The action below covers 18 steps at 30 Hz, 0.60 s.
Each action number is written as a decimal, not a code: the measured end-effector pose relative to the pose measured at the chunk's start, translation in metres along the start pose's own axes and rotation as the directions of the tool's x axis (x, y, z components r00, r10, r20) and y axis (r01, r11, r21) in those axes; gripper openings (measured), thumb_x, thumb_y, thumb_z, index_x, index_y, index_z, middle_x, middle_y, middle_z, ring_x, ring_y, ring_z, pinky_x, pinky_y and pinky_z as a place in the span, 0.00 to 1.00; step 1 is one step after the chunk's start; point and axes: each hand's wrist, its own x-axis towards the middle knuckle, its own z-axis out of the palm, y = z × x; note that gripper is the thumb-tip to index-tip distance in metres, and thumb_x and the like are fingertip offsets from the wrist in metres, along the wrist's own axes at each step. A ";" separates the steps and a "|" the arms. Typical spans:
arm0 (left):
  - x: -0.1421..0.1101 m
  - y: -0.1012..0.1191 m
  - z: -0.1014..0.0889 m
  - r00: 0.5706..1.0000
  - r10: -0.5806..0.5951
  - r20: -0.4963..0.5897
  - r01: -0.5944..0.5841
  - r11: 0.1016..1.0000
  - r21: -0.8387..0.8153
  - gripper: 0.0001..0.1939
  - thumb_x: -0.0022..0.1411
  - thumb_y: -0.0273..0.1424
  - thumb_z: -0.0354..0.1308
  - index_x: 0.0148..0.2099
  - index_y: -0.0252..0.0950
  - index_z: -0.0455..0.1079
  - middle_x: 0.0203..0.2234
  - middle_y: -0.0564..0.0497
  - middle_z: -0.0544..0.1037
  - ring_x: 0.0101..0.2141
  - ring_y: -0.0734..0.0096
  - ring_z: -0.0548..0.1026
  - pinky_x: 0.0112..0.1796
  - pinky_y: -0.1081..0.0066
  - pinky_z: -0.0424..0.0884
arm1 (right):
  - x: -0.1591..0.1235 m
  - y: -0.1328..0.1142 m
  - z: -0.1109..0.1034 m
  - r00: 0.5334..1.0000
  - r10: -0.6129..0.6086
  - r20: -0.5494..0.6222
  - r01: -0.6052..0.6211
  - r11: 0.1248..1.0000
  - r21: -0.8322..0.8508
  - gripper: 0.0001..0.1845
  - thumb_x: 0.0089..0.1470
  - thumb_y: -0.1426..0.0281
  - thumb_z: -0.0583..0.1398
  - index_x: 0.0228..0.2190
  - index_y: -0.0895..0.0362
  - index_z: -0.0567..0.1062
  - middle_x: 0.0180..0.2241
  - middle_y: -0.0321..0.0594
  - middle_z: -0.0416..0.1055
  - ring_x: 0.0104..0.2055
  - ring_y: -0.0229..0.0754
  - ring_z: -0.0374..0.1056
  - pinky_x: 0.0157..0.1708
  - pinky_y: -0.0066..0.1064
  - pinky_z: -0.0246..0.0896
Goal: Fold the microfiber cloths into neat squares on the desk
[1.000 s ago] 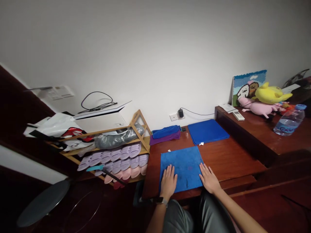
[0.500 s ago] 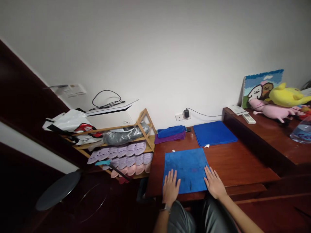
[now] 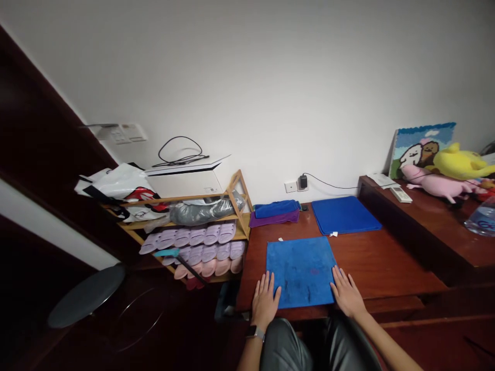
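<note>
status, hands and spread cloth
Spread blue cloth flat, stained. Left hand at its left edge, right hand at its right. Folded blue cloth beyond, apart.

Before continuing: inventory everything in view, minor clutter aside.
Square fabric cloth: 1, blue, table
Folded fabric piles: 2, blue and purple, table
Wooden table: 1, brown, centre
Wooden ledge: 1, brown, right
Wooden rack: 1, tan, left
Plastic slippers: many, lilac and pink, rack
Rectangular box: 1, white, rack
Plastic bag: 1, white, rack
Round stool: 1, grey, lower left
Dog picture: 1, multicoloured, ledge
Plush toys: 2+, pink, yellow, ledge
Plastic bottle: 1, clear, ledge
Trousered legs: 2, grey, bottom
Left hand: 1, cloth's left edge
Right hand: 1, cloth's right edge
</note>
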 end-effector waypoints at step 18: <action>0.175 0.115 0.046 0.987 0.159 0.029 -0.151 0.968 -0.198 0.32 0.77 0.47 0.39 0.76 0.41 0.55 0.74 0.46 0.57 0.73 0.56 0.54 0.70 0.48 0.54 | 0.170 -0.001 0.019 0.999 0.043 -0.026 -0.043 0.999 -0.015 0.39 0.70 0.56 0.37 0.73 0.61 0.52 0.74 0.44 0.49 0.77 0.49 0.42 0.73 0.49 0.40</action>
